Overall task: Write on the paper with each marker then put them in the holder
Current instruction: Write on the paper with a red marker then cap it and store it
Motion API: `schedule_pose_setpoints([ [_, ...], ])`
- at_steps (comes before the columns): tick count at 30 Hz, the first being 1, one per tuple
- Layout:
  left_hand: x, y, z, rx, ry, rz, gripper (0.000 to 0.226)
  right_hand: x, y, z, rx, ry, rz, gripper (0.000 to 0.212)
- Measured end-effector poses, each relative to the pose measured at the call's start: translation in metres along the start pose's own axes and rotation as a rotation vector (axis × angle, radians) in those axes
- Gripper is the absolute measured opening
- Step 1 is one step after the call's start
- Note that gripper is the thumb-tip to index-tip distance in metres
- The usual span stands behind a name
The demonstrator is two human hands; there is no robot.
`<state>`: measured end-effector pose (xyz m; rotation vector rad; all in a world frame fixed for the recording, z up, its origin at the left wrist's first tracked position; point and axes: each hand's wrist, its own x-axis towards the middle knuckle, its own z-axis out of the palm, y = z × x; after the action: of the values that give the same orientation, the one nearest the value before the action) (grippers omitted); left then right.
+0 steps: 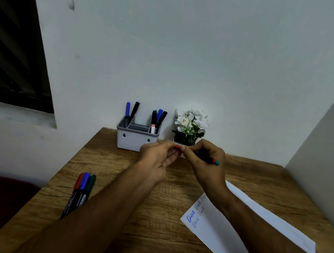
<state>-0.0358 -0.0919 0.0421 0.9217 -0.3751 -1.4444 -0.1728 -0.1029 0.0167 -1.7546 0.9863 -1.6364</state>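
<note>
Red marker (pixel 205 157) is up in the air betw. both hands, just in front of the flower pot (pixel 190 128), above the wooden desk (pixel 118 174). Right hand (pixel 207 163) has fingers curled round its dark barrel, teal-tipped end poking out the far side; left hand (pixel 159 157) pinches the red cap (pixel 178 146) at the near end w/ thumb and fingertips. Looks like cap coming off or going on, can't tell which. Marker should be light, stiff, smooth plastic; best grip is mid-barrel, w/ cap taken by pinch and pulled straight along the axis. Paper (pixel 224 226) lies under the right forearm, handwriting in blue and dark ink at its left end. Three more markers (pixel 81 189) lie side by side at desk's left. Grey holder (pixel 136 138) at the back wall already has several pens.
</note>
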Motion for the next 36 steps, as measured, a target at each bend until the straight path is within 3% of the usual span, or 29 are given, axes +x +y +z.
schedule_pose_setpoints([
  [5, 0.004, 0.02, -0.013, 0.019, 0.069, 0.063, 0.028, 0.002, -0.002, 0.029, 0.045, -0.123, 0.04, 0.013],
  [9, 0.015, 0.051, -0.034, 0.098, 0.153, 0.358, 0.034, 0.004, -0.006, 0.052, 0.059, -0.236, 0.093, 0.028],
  [15, 0.03, 0.09, -0.053, 0.471, 0.182, 0.749, 0.035, 0.037, -0.009, 0.107, -0.141, -0.213, 0.135, 0.028],
  [18, 0.042, 0.103, -0.059, 0.721, 0.216, 0.836, 0.031, 0.06, -0.01, 0.133, -0.244, -0.181, 0.07, 0.023],
  [23, 0.066, 0.135, -0.061, 0.914, 0.195, 0.961, 0.022, 0.092, -0.017, 0.17, -0.289, -0.139, -0.002, 0.012],
  [27, 0.088, 0.151, -0.065, 0.977, 0.221, 0.962, 0.023, 0.11, -0.015, 0.188, -0.346, -0.154, -0.001, 0.015],
  [36, 0.123, 0.124, -0.089, 1.08, 0.322, 0.818, 0.024, 0.1, 0.005, 0.179, -0.432, -0.218, 0.042, 0.025],
])
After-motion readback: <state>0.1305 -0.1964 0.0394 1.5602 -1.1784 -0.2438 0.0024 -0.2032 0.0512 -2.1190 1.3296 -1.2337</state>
